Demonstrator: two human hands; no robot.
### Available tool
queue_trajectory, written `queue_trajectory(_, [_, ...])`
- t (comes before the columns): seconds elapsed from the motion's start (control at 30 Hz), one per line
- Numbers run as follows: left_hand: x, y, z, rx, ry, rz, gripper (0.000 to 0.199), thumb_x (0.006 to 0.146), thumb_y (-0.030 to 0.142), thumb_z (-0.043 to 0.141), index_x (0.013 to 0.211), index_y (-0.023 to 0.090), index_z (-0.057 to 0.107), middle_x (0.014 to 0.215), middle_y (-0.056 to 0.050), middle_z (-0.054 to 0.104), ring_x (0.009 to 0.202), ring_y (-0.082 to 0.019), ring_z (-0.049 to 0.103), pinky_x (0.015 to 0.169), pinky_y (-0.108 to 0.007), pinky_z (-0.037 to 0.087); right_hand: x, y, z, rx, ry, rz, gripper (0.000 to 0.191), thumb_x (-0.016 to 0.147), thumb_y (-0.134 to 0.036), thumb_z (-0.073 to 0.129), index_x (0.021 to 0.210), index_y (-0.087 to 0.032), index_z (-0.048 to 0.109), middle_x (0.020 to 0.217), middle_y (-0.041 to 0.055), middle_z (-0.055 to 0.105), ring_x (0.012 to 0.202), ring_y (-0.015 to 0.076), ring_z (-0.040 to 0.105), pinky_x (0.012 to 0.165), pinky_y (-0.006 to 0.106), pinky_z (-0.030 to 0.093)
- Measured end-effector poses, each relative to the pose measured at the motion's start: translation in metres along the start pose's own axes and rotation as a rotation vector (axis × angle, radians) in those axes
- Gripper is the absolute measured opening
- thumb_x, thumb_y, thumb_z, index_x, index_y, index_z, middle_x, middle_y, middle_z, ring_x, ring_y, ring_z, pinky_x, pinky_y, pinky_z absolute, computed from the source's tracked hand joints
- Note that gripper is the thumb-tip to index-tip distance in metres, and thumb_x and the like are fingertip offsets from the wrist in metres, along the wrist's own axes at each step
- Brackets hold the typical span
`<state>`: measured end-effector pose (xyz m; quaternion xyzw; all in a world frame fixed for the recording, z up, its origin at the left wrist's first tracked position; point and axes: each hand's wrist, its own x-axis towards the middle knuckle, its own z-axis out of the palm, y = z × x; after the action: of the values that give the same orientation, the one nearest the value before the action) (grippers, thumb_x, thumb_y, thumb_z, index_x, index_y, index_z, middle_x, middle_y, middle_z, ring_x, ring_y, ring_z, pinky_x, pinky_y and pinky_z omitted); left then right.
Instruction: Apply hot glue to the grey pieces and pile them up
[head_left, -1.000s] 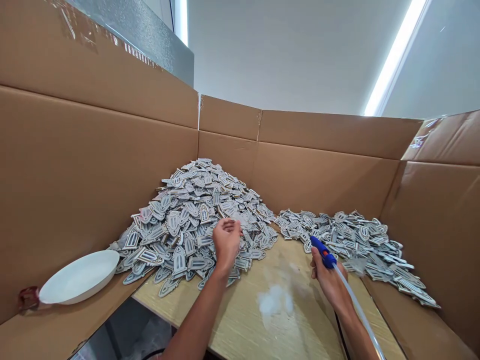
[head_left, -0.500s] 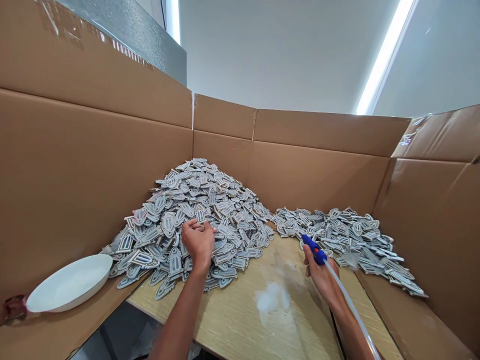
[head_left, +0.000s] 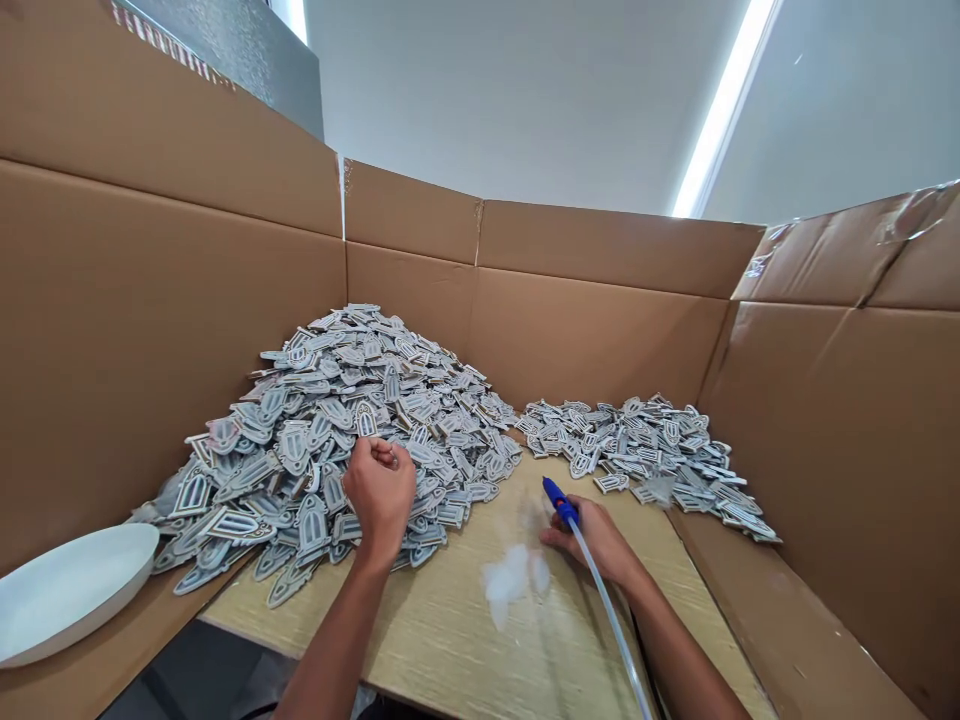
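Observation:
My left hand (head_left: 381, 492) is closed in front of a big heap of grey-white window-shaped pieces (head_left: 300, 440), its fingers curled together. Whatever it may be pinching is hidden by the hand. Just above the knuckles, a piece with a darker scrolled outline (head_left: 366, 420) lies on the heap. In my right hand (head_left: 600, 540) is a blue air blow gun (head_left: 559, 500) with a clear hose (head_left: 611, 610) trailing back toward me. The gun's nozzle points up and left over the wooden table (head_left: 442, 640), apart from the pieces.
A lower pile of similar pieces (head_left: 637, 440) lies at the back right. White powder (head_left: 510, 580) marks the tabletop. A white oval bowl (head_left: 82, 590) stands at the left. Tall cardboard walls (head_left: 600, 330) enclose the back and sides.
The view has turned slightly right. My left hand has drawn back a little from the heap with its fingers curled tighter. The blow gun has come left, nearer my left hand.

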<state>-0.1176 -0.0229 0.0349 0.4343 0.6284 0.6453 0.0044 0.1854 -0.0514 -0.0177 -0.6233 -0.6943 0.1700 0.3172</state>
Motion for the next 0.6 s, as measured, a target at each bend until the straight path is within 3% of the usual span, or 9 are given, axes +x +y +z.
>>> queue_trajectory(0.1, [-0.011, 0.013, 0.004, -0.097, -0.059, 0.042, 0.011, 0.079, 0.02, 0.056, 0.074, 0.023, 0.047, 0.063, 0.003, 0.054, 0.058, -0.016, 0.054, 0.062, -0.027, 0.042, 0.0, 0.0, 0.007, -0.012, -0.019, -0.007, 0.018, 0.065, -0.028, 0.072, 0.074, -0.019, 0.06, 0.071, 0.0, 0.068, 0.065, 0.0183, 0.058, 0.061, 0.025, 0.038])
queue_trajectory(0.2, [-0.025, 0.031, 0.012, -0.179, -0.233, 0.074, 0.005, 0.082, 0.02, 0.053, 0.08, 0.023, 0.05, 0.059, 0.005, 0.053, 0.054, -0.014, 0.053, 0.059, -0.024, 0.04, 0.002, 0.0, 0.011, 0.019, -0.006, -0.013, 0.012, 0.064, -0.024, 0.068, 0.071, -0.02, 0.059, 0.068, -0.001, 0.067, 0.063, 0.0176, 0.057, 0.06, 0.025, 0.038])
queue_trajectory(0.3, [-0.041, 0.045, 0.023, -0.148, -0.583, 0.156, 0.006, 0.083, 0.017, 0.052, 0.08, 0.022, 0.054, 0.053, 0.006, 0.049, 0.051, -0.014, 0.049, 0.057, -0.024, 0.035, 0.006, 0.004, 0.006, 0.062, 0.048, 0.026, 0.011, 0.067, -0.028, 0.067, 0.069, -0.02, 0.059, 0.064, -0.002, 0.064, 0.061, 0.0171, 0.056, 0.058, 0.024, 0.036])
queue_trajectory(0.47, [-0.064, 0.046, 0.041, 0.032, -1.234, 0.392, 0.01, 0.071, 0.012, 0.064, 0.073, 0.021, 0.06, 0.064, 0.002, 0.058, 0.065, -0.017, 0.056, 0.065, -0.025, 0.038, 0.01, 0.025, -0.02, -0.138, 0.4, 0.255, 0.018, 0.08, -0.035, 0.059, 0.071, -0.021, 0.062, 0.065, 0.0028, 0.065, 0.062, 0.0195, 0.06, 0.058, 0.026, 0.035])
queue_trajectory(0.53, [-0.07, 0.044, 0.047, 0.129, -1.393, 0.449, 0.022, 0.056, 0.016, 0.077, 0.063, 0.021, 0.057, 0.065, 0.002, 0.056, 0.072, -0.02, 0.058, 0.068, -0.026, 0.042, 0.009, 0.036, -0.029, -0.239, 0.424, 0.303, 0.015, 0.081, -0.033, 0.059, 0.077, -0.02, 0.065, 0.07, 0.0061, 0.069, 0.066, 0.0212, 0.063, 0.058, 0.026, 0.035])
queue_trajectory(0.6, [-0.074, 0.044, 0.052, 0.189, -1.471, 0.468, 0.039, 0.04, 0.018, 0.086, 0.052, 0.022, 0.05, 0.061, 0.003, 0.05, 0.074, -0.022, 0.058, 0.071, -0.027, 0.044, 0.008, 0.044, -0.033, -0.281, 0.417, 0.313, 0.015, 0.082, -0.03, 0.058, 0.086, -0.019, 0.067, 0.078, 0.0083, 0.072, 0.071, 0.0223, 0.065, 0.059, 0.026, 0.035])
